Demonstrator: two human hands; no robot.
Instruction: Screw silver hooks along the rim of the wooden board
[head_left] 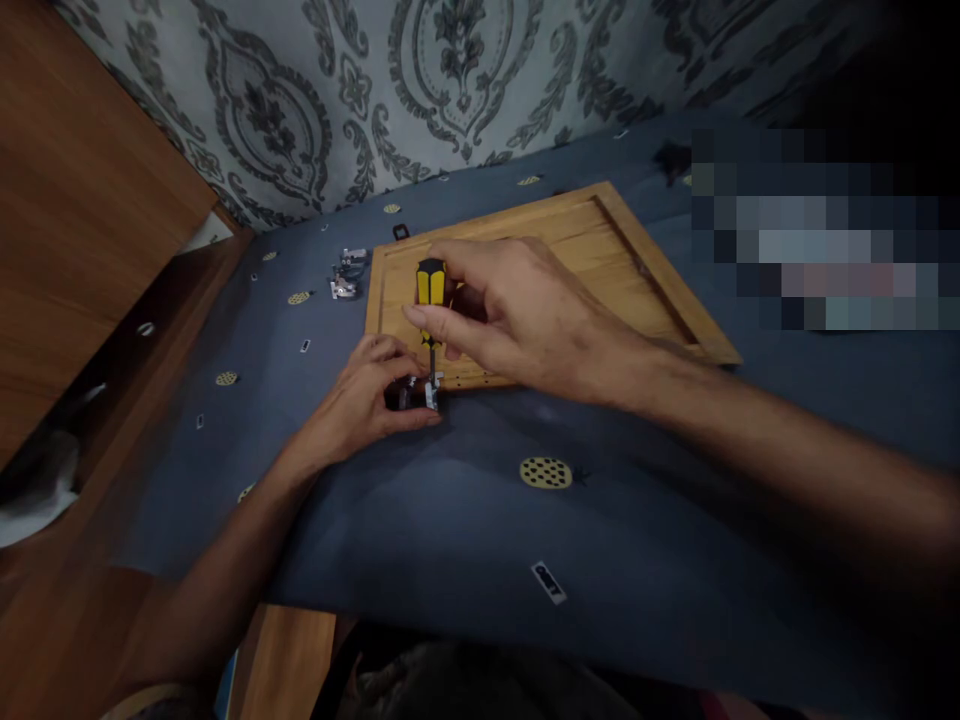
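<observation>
A wooden cabinet door (600, 250) lies flat on a dark blue patterned sheet. My right hand (517, 315) is closed around a yellow and black screwdriver (430, 285), held upright with its tip pointing down at the door's near edge. My left hand (367, 395) pinches a small metal hinge (420, 392) against that same edge, right under the screwdriver tip. The fingers of both hands are curled.
More metal hinge parts (346, 275) lie on the sheet beyond the door's left corner. A wooden panel (82, 200) stands at the left, a patterned wall (420, 80) behind. A blurred patch covers the upper right.
</observation>
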